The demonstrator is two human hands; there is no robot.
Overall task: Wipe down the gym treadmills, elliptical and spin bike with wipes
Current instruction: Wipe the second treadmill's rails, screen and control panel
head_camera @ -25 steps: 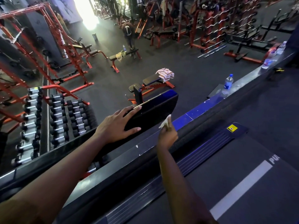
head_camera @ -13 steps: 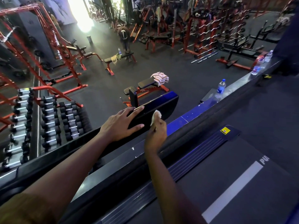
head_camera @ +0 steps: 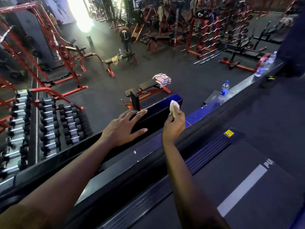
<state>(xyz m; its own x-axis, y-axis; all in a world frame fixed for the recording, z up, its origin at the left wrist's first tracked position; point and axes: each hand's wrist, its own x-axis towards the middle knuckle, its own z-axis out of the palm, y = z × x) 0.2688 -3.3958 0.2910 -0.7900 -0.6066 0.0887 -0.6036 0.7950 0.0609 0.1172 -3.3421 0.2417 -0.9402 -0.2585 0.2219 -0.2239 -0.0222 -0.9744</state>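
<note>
Mid-frame, on the black panel [head_camera: 155, 118] | left grip [head_camera: 123, 129] lay flat on top, fingers spread | right grip [head_camera: 175, 124] pinched the white wipe [head_camera: 174, 106] against its right end, pretty much

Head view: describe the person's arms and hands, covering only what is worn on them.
Both hands are bare: the left hand and right hand show no gloves, rings or bands. The left forearm and right forearm carry no sleeves, watch or bracelet as far as the frame shows. The left hand's fingernails look fairly long and pale.
</note>
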